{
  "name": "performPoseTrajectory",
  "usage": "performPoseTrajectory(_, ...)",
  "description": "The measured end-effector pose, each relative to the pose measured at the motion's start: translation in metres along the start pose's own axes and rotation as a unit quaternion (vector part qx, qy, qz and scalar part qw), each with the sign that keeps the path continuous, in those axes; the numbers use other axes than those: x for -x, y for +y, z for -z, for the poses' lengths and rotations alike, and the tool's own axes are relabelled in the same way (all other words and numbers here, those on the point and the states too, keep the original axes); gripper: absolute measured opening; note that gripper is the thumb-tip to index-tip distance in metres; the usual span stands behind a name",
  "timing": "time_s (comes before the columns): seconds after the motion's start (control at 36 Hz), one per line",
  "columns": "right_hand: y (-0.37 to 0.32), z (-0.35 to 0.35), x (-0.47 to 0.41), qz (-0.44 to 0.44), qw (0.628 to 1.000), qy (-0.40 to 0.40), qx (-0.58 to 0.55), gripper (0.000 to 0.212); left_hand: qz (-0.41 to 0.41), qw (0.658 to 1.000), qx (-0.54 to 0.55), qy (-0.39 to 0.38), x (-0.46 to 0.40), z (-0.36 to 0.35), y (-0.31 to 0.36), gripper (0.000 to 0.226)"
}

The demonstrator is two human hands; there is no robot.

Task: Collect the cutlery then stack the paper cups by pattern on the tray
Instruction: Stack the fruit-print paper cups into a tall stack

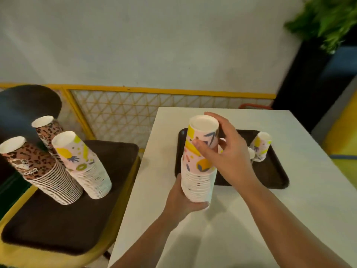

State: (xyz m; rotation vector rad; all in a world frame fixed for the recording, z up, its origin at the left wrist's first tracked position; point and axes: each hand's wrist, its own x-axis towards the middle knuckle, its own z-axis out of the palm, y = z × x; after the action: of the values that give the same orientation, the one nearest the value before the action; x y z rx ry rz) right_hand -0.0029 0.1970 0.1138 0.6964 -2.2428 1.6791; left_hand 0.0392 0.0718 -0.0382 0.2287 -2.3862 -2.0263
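My left hand (182,198) grips the bottom of an upside-down stack of colourful fruit-pattern paper cups (199,176), held above the white table. My right hand (224,151) holds the top cup (202,140) of that stack, fingers curled round it. Behind them a dark tray (274,175) lies on the table with one upturned fruit-pattern cup (260,146) and a smaller white cup (251,153) beside it. On the left a second dark tray (77,219) carries two leopard-pattern stacks (38,169) (48,130) and a fruit-pattern stack (81,163). No cutlery shows.
The white table (289,219) fills the lower right. The left tray sits on a yellow seat (58,259), with a dark round chair back (29,105) behind it. A yellow lattice rail (135,113) runs along the wall. A dark planter with green leaves (324,26) stands at the far right.
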Motion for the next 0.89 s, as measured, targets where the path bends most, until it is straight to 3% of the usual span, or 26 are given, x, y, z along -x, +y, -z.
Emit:
performPoseTrajectory(0.14, 0.024, 0.067, -0.006, -0.033, 0.999, -0.013, -0.003, 0.044, 0.003, 1.000, -0.009, -0.019, -0.017, -0.062, 0.014, 0.094)
performPoseTrajectory(0.39, 0.067, 0.149, -0.013, -0.111, 0.992, -0.067, 0.001, 0.052, -0.016, 0.999, 0.008, -0.044, -0.037, -0.145, 0.033, 0.101)
performPoseTrajectory(0.89, 0.088, 0.161, -0.017, -0.171, 0.984, -0.057, -0.012, 0.050, 0.034, 0.999, 0.002, -0.020, -0.046, -0.166, 0.031, 0.101)
